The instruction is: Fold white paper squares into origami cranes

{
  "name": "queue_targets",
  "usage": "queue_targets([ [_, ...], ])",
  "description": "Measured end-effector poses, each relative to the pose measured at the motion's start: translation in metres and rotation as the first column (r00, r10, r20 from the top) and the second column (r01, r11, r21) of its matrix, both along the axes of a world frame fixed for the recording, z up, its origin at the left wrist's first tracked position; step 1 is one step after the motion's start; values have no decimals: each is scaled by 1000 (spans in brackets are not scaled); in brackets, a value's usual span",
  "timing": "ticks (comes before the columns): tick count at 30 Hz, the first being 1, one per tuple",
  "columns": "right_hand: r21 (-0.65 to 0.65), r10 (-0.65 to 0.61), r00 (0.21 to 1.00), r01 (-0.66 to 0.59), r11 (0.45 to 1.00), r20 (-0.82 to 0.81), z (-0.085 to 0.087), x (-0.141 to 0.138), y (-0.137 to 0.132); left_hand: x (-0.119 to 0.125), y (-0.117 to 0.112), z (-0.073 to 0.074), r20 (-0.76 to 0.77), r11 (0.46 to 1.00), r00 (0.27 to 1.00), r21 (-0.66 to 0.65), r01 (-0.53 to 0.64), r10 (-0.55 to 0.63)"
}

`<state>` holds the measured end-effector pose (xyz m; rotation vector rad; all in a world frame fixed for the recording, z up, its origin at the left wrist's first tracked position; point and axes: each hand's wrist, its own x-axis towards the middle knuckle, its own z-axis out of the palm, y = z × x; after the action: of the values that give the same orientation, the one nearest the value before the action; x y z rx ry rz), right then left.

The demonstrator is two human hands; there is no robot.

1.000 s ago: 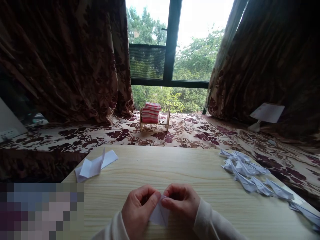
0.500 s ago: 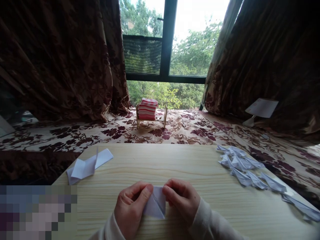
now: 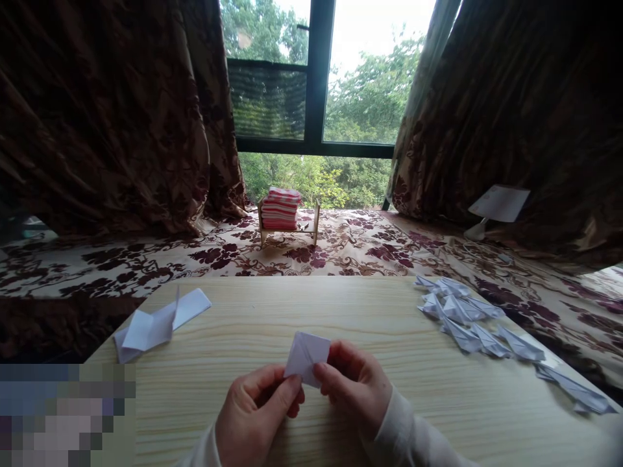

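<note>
A small folded white paper [image 3: 306, 353] is held up between both hands above the light wood table [image 3: 253, 311]. A diagonal crease runs across its front. My left hand [image 3: 260, 408] pinches its lower left corner between thumb and fingers. On the right edge, my right hand [image 3: 357, 383] grips it with the thumb in front and fingers behind. The paper's back side is hidden from me.
Several folded white paper pieces [image 3: 460, 308] lie along the table's right side. Loose folded sheets [image 3: 150, 331] rest at the left. Behind the table, a small wooden rack [image 3: 314, 227] bears pink-striped folded cloths [image 3: 281, 211]; a white lamp [image 3: 499, 202] stands at right.
The folded paper has been turned and raised, so it now sticks up above my fingertips instead of hanging between the hands. My left hand has shifted to its lower corner. The view has moved slightly.
</note>
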<state>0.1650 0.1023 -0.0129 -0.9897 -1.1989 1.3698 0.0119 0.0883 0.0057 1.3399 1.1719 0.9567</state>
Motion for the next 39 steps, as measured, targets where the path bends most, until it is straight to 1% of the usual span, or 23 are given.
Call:
queue_targets([
  [2, 90, -72, 997, 71, 993, 1, 1, 2, -1, -1, -1, 1, -62, 1000, 998, 15, -6, 7],
  [4, 170, -151, 988, 142, 975, 42, 2, 3, -3, -2, -1, 0, -111, 1000, 994, 25, 1, 2],
  [5, 196, -176, 982, 160, 967, 68, 2, 4, -4, -3, -1, -1, -119, 999, 993, 31, 12, -8],
  [7, 222, -197, 976, 173, 960, 91, 1, 5, -6, -6, 0, -4, -82, 999, 996, 38, 23, -20],
  [9, 207, -196, 978, 176, 962, 76, 1, 5, -7, -8, 0, -8, -2, 999, 1000, 43, 14, -14],
  [11, 163, -193, 980, 183, 970, 49, 2, 5, -7, -10, 0, -9, 47, 997, 998, 68, -33, 30],
  [13, 122, -205, 978, 199, 972, 34, 3, 4, -7, -11, 0, -7, 28, 989, 997, 124, -76, 73],
  [14, 110, -212, 977, 207, 972, 33, 4, 4, -8, -11, 0, -5, 2, 985, 997, 155, -76, 77],
  [15, 99, -213, 976, 210, 973, 31, 5, 4, -8, -10, 0, -3, -25, 982, 998, 181, -50, 55],
  [18, 61, -178, 984, 177, 982, 16, 8, 5, -8, -6, -2, 3, -66, 975, 997, 214, 55, -42],
  [20, 35, -142, 990, 142, 989, 14, 9, 6, -8, -4, -2, 2, -57, 972, 994, 211, 99, -89],
  [22, 35, -118, 992, 117, 992, 35, 9, 7, -8, -4, -2, -1, -38, 976, 993, 183, 118, -112],
  [24, 63, -102, 991, 97, 993, 82, 9, 8, -8, -6, -1, -4, -30, 986, 995, 132, 98, -94],
  [26, 114, -91, 983, 74, 991, 157, 10, 10, -7, -9, 0, -5, -38, 995, 998, 81, 51, -48],
  [29, 195, -26, 954, -34, 980, 298, 11, 12, -7, -12, 2, -4, -17, 999, 1000, 43, 2, -1],
  [31, 218, 22, 936, -105, 970, 352, 12, 12, -8, -12, 3, -3, 29, 999, 1000, 36, -6, 5],
  [33, 219, 37, 935, -121, 968, 354, 12, 11, -8, -11, 2, -4, 82, 999, 997, 30, -14, 12],
  [35, 215, 33, 944, -108, 971, 327, 12, 10, -8, -9, 1, -6, 97, 1000, 995, 14, -2, 1],
  [37, 222, 29, 953, -100, 970, 301, 11, 8, -9, -7, -1, -9, 41, 1000, 999, 18, 13, -14],
  [39, 233, 38, 959, -107, 967, 282, 10, 8, -10, -5, -3, -10, -48, 999, 999, 51, -8, 11],
])
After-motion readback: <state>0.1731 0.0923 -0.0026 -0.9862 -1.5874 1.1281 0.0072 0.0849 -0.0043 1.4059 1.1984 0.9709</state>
